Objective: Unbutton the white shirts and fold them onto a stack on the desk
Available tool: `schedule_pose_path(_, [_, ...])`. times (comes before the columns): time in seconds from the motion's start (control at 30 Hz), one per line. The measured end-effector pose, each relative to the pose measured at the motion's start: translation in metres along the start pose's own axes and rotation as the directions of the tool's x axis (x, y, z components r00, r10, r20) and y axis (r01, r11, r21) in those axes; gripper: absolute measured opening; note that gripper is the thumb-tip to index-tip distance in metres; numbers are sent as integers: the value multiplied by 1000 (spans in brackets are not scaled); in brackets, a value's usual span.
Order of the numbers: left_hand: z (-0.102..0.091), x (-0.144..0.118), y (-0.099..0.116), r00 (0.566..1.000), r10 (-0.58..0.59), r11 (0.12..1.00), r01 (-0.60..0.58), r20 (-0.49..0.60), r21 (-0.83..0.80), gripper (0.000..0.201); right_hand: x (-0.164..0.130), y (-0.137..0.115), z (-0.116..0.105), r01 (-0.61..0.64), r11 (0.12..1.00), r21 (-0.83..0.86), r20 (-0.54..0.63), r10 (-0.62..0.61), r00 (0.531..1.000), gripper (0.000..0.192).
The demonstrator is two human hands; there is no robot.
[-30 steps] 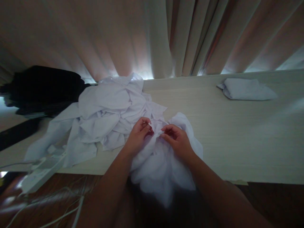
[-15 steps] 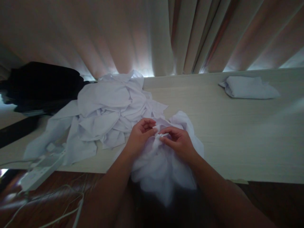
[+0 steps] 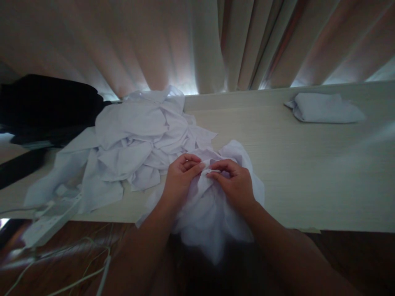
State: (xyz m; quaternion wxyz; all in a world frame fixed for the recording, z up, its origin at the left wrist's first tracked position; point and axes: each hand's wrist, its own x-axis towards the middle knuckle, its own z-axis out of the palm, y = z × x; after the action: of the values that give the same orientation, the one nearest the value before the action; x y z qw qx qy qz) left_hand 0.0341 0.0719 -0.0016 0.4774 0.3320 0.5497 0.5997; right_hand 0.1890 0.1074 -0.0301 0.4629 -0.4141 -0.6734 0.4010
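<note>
While left hand (image 3: 183,174) and right hand (image 3: 236,179) pinch the white cloth (image 3: 210,205), bunched over the near edge of the worktop (image 3: 308,172), its overhanging folds (image 3: 212,244) could drag it loose if either grip slackens!

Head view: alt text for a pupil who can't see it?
Left hand and right hand pinch bunched white cloth at the edge of a pale tabletop. A white heap lies left, a folded white bundle at far right, curtains behind.

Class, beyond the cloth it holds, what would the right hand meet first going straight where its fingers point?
Probably the left hand, facing the right hand across the white cloth; depth is unclear.
</note>
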Motion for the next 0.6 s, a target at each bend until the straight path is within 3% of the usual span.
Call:
schedule_pose_path(0.3, [5,-5,4,998,66,981,-61,-22,185,15,2,1,-3,-76,996,35,53,74,996,10])
schedule_pose_path(0.47, [3,-5,6,993,110,956,-117,41,270,13,3,1,-5,-100,991,87,78,93,993,12])
schedule_pose_path(0.6, [2,-7,7,983,156,920,-179,93,348,13,4,3,-7,-103,984,148,129,84,988,38])
